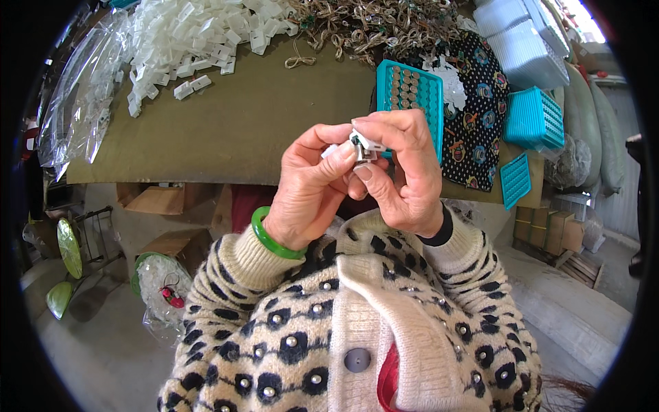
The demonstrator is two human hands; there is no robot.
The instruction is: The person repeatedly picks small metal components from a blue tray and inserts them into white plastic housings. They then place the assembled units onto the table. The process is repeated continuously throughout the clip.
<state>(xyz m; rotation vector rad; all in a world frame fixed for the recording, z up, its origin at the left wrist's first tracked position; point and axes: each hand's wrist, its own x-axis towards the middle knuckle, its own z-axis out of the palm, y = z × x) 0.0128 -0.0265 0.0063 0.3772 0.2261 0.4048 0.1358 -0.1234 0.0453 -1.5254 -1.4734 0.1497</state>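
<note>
Both my hands meet over the table's front edge around a small white plastic housing, with a dark green bit and a metallic part showing inside it. My left hand, with a green bangle at its wrist, pinches the housing from the left with thumb and fingers. From the right, my right hand grips it between thumb and fingertips; a black band circles that wrist. Just beyond the right hand lies a teal tray with round metal pieces in its left rows. My fingers hide part of the housing.
White plastic housings are heaped at the back left beside clear plastic film. Bundled wires lie at the back middle. A patterned dark cloth, stacked teal trays and white trays stand on the right. Cardboard boxes sit below the table.
</note>
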